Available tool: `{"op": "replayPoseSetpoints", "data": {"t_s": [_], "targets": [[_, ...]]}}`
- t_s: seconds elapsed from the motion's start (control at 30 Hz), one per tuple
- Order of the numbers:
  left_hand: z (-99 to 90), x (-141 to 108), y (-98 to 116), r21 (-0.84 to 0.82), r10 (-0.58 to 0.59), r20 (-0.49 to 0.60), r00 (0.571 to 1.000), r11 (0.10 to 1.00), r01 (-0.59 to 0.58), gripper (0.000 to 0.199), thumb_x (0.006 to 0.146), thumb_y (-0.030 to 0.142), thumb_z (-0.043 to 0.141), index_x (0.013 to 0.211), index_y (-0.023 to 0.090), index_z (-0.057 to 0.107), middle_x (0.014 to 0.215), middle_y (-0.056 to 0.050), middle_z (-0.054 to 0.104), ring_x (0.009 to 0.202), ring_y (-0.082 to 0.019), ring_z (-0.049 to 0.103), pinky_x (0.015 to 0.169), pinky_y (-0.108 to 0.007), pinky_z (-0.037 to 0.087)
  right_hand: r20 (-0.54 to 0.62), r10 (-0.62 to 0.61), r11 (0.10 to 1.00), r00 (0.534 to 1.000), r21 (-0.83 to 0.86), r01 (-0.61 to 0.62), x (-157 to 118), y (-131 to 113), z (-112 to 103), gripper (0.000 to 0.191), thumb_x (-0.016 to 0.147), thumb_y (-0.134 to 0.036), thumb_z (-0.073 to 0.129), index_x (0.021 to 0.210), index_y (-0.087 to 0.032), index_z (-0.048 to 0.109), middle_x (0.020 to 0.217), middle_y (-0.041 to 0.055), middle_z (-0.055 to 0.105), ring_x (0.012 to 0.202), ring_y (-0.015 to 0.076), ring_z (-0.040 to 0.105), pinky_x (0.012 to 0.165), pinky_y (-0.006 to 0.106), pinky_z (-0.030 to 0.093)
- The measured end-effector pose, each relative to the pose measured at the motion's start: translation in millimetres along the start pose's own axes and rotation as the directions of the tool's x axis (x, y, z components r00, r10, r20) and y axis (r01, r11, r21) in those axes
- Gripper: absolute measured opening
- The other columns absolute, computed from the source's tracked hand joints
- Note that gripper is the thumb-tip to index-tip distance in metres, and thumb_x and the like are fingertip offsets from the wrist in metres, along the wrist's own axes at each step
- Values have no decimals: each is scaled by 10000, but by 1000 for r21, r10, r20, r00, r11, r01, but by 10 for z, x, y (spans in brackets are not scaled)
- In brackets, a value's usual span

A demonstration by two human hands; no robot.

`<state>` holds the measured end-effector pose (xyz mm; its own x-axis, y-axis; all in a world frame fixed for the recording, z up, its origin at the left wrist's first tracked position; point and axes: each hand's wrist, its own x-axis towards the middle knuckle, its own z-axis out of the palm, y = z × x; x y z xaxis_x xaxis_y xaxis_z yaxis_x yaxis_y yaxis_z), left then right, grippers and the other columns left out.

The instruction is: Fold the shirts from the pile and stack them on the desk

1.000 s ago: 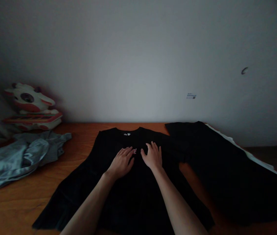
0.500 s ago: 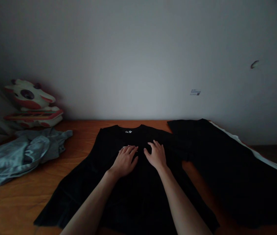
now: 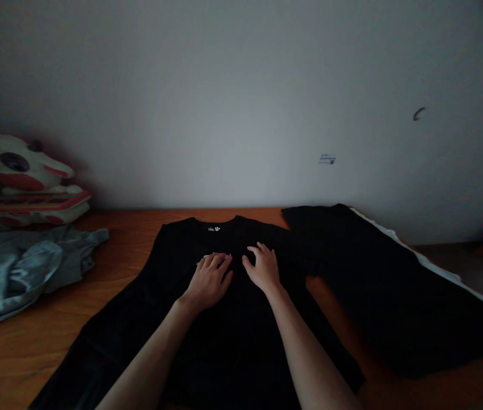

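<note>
At the far left, a cow-shaped toy [image 3: 39, 171] with a keyboard stands on the wooden table [image 3: 117, 262], behind a heap of grey clothes [image 3: 32, 267].

Next, the black shirt [image 3: 228, 336] lies spread at the middle of the table, collar toward the wall [image 3: 224, 114]. Both arms extend over it from my side, the forearms converging toward the chest.

The left hand [image 3: 207, 285] is palm down, partly covering the chest print. Its fingers lie close together and nearly straight, the thumb is set apart, and nothing is pinched.

The right hand [image 3: 263, 269] is just beside it, separated by a narrow gap. It is palm down, with fingers arched and loosely spread, gripping nothing visible; I cannot tell how firmly it presses.

To the right, a second black garment [image 3: 378, 290] with a white edge lies against the shirt's sleeve; the dark boundary is unclear. A small sticker [image 3: 327, 159] is on the wall above.
</note>
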<state>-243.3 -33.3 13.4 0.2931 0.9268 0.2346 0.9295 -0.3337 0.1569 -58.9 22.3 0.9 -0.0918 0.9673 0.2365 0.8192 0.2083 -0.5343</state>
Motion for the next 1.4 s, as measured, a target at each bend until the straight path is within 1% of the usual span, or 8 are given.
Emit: {"op": "replayPoseSetpoints", "data": {"t_s": [0.23,0.4,0.47,0.57,0.73,1.07,1.3,1.4], "targets": [[19,2,-11,-19,15,-14,1000,1000,-15,460,1027,392,408,1425,228,572,1451,-135,569,1330,-331,520,1131,-551,406,-323,144,899,935,438,13,168,190,-115,374,939,-360,437,1188,-167,638,1247,158,684,1142,236,643,1007,392,493],[39,0,-32,-29,13,-18,1000,999,-13,465,1026,404,410,1433,246,568,1455,-124,567,1338,-329,512,1135,-550,400,-635,400,912,661,345,-221,200,609,-424,428,894,-263,451,1286,-119,546,1248,208,616,1099,286,618,1019,465,457],[41,-1,-37,-42,14,-28,1000,999,-15,457,1023,410,416,1425,262,573,1449,-118,568,1334,-323,516,1134,-547,402,-650,513,857,560,357,-372,176,771,-514,501,877,-257,474,1358,-114,478,1306,245,556,1151,339,587,1022,538,434],[32,-1,-36,-52,14,-34,999,999,-15,454,1023,415,418,1417,256,581,1442,-125,568,1330,-324,518,1128,-553,406,-579,649,748,494,366,-553,148,929,-544,626,841,-334,565,1415,-132,419,1416,306,451,1306,457,462,1012,663,387],[23,2,-26,-58,6,-17,1000,998,-7,455,1019,403,433,1417,238,580,1440,-132,568,1330,-326,514,1114,-552,420,-496,672,736,549,368,-568,184,1082,-452,788,738,-387,715,1421,-94,453,1408,340,489,1299,503,488,1024,711,376],[21,1,-22,-83,-2,-32,999,997,0,448,1007,401,454,1406,251,590,1419,-124,581,1316,-316,523,1120,-532,415,-410,647,737,643,552,-389,313,1351,-422,570,749,-445,724,1150,-42,681,981,177,770,891,288,739,718,367,605],[42,2,-28,-101,-26,-27,999,995,23,459,998,398,481,1408,216,579,1426,-132,571,1318,-320,519,1130,-535,402,-445,559,809,700,478,-342,180,975,-550,347,752,-267,665,1077,-167,737,1123,142,760,1055,300,701,1006,457,503],[66,11,-38,-151,-69,-60,996,987,59,492,971,374,526,1435,211,541,1428,-135,560,1323,-317,515,1109,-520,426,-531,397,877,749,459,-139,140,615,-555,397,837,-312,587,1178,-130,680,1207,184,722,1131,279,675,1037,438,487]]}}
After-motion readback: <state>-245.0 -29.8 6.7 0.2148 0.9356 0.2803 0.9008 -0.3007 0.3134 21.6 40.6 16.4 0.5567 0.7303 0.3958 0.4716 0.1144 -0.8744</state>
